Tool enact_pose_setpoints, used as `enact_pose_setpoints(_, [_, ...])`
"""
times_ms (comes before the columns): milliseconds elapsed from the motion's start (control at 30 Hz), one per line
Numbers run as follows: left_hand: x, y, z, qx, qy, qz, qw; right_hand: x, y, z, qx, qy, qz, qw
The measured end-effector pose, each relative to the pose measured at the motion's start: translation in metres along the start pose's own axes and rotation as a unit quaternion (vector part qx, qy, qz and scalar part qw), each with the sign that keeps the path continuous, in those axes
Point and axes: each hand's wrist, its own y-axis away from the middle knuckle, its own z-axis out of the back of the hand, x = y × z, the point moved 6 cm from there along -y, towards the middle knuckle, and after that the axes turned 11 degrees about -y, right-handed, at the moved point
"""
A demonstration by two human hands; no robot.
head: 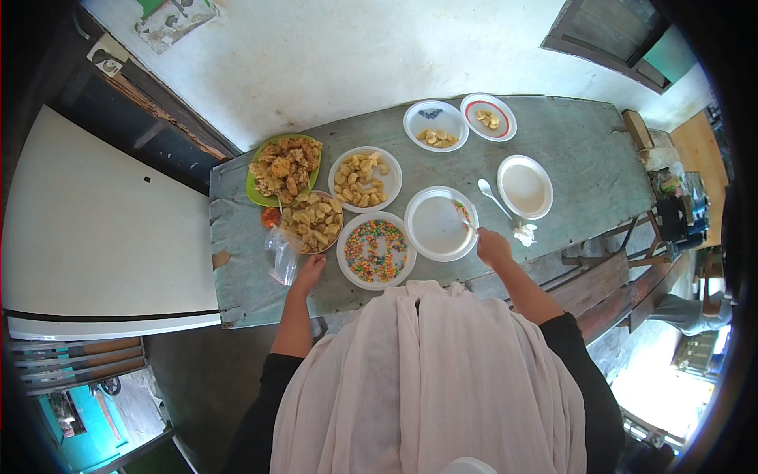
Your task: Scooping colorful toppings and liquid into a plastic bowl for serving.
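Observation:
In my right hand (495, 247) is the handle of a small spoon (468, 224). The spoon reaches over the right side of a white plate (435, 231), where a few coloured balls (461, 210) lie by the rim. Left of it, a second white plate (340, 265) carries many small multicoloured balls (379, 247). My left hand (311, 271) is at the near side of a bowl of pale puffed crackers (312, 220), fingers curled. Whether it grips the bowl's rim is unclear. A clear plastic bag (284, 260) lies to its left.
Fried food fills a green plate (253, 192) at the back left, near a red item (270, 217). More crackers sit in white dishes (391, 160). A white bowl (524, 186), a white spoon (495, 198) and crumpled tissue (524, 234) lie right. A bench (592, 284) stands beyond the table edge.

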Motion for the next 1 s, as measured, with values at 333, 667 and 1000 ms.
enact_pose_setpoints(333, [-0.015,0.008,0.002,0.024,0.004,0.05,0.998,0.017,-0.01,-0.011,-0.036,-0.06,0.036,0.997])
enact_pose_setpoints(667, [-0.006,0.005,-0.003,0.034,0.026,0.0,0.999,-0.002,-0.018,-0.01,-0.088,-0.039,0.024,0.995])
enact_pose_setpoints(1000, [-0.001,0.007,0.0,0.04,0.034,-0.005,0.999,0.015,-0.024,-0.022,-0.07,-0.039,0.043,0.996])
